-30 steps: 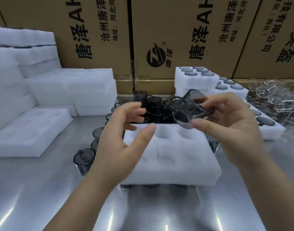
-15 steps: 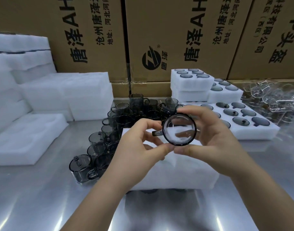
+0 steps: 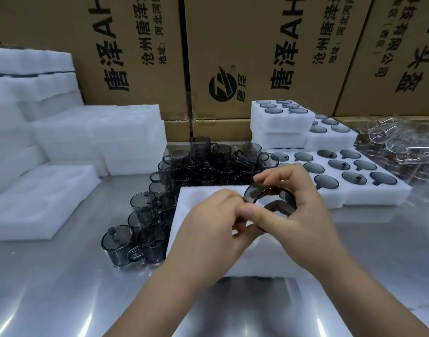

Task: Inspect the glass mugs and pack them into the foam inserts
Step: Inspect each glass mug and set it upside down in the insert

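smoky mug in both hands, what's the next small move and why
Probably level the smoky mug and lower it into the white foam insert directly beneath it. The left hand and right hand both hold it tilted just above that insert, and the part of the insert's top that shows holds no mugs.

Smoked glass mug [image 3: 269, 193]: handle and lower wall hidden behind the left grip [image 3: 208, 224] and right grip [image 3: 303, 215].
Left grip: fingertips blurred where they meet the mug's rim.
Foam insert [image 3: 196, 197]: pockets covered by both grips.
Cardboard boxes [image 3: 257, 45]: printing cut off by the top edge.
Clear glassware [image 3: 403, 144]: blurred tangle, cut by the right edge.
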